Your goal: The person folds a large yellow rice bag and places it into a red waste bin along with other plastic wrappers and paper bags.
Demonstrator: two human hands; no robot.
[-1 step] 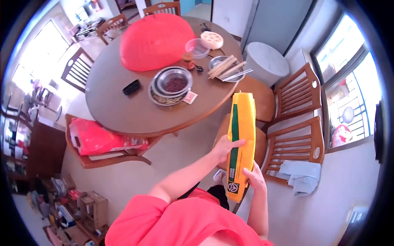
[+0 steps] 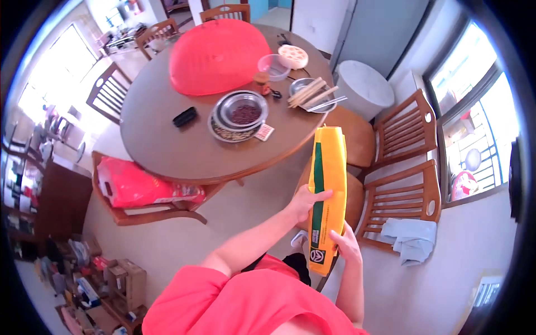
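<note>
In front of my body I hold a long, folded yellow bag [image 2: 333,173] with a green stripe and a dark square mark near its lower end. My left hand [image 2: 306,203] closes round its left edge, the thumb lying across the front. Lower down, my right hand [image 2: 347,243] grips the right edge, its thumb also on the front. The rest of the fingers are partly hidden behind the bag. It stands roughly upright in view, its far end close to the rim of the round table [image 2: 167,151].
On the table are a red dome cover [image 2: 220,58], metal bowls of dark beans [image 2: 245,113], a black case [image 2: 185,117] and a bowl of sticks [image 2: 312,95]. Wooden chairs [image 2: 399,195] stand along the right wall. A red bag [image 2: 139,187] rests on another chair.
The table and its things sit slightly further right in the picture. Both hands keep the same hold on the yellow bag.
</note>
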